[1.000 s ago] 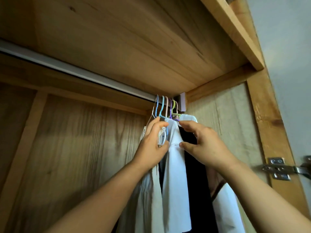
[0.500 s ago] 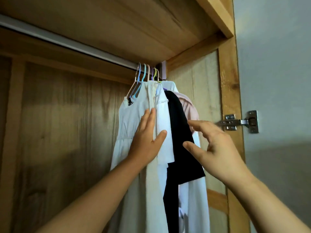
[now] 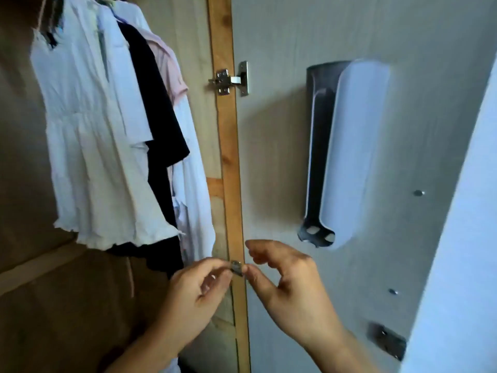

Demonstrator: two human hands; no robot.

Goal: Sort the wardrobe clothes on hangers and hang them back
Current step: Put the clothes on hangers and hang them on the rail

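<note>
Several garments hang close together at the upper left: a white frilled dress [image 3: 88, 146], a white shirt [image 3: 126, 84], a black top [image 3: 158, 125], a pink top [image 3: 169, 68] and another white garment [image 3: 192, 184]. Only a sliver of their coloured hangers [image 3: 107, 0] shows at the top edge; the rail is out of view. My left hand [image 3: 193, 297] and my right hand [image 3: 290, 286] hover below the clothes, fingers loosely curled and fingertips nearly meeting. Neither touches any garment or holds anything. A small metal hinge [image 3: 236, 266] on the frame shows between them.
The wardrobe's wooden side post [image 3: 227, 157] runs down the middle, with an upper hinge [image 3: 228, 79]. The open grey door [image 3: 277, 157] carries a grey and white wall holder [image 3: 347, 152]. A metal fitting [image 3: 390, 343] sits low on the door.
Both hands have come off the hanging clothes and dropped to below their hems. The view has swung down and right, so the rail has left the frame.
</note>
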